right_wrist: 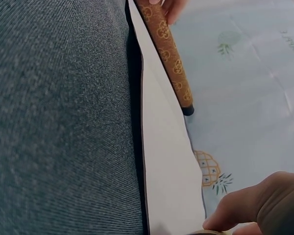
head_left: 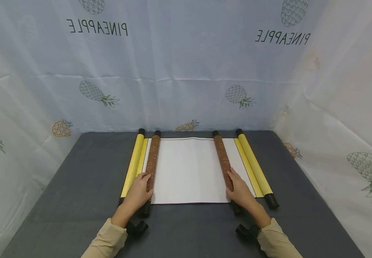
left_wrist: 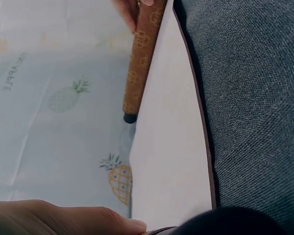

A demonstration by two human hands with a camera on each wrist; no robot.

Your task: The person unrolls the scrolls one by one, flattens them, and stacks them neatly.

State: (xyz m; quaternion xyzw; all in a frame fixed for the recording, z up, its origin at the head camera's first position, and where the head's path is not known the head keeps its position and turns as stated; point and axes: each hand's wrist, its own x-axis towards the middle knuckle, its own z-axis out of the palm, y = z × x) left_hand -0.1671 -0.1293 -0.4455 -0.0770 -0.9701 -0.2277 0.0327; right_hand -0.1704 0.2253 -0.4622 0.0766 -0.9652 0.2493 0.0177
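A white paper scroll [head_left: 189, 172] lies unrolled across the table, bounded on each side by a brown patterned roller with black end caps. My left hand [head_left: 138, 192] grips the left brown roller [head_left: 154, 152] near its lower end. On the other side, my right hand [head_left: 241, 190] holds the right brown roller [head_left: 221, 150] at about the same height, thumb on its inner side. The left wrist view looks across the paper toward the right roller [left_wrist: 141, 58]; the right wrist view shows the left roller [right_wrist: 172, 58] over the paper's far end.
Outside the brown rollers lie a left yellow roller [head_left: 133, 166] and a right yellow roller [head_left: 255, 165], both black-capped, with yellow-bordered white paper beside them. A dark grey cloth [head_left: 189, 229] covers the table. Pineapple-print curtains [head_left: 186, 79] surround it at the back and sides.
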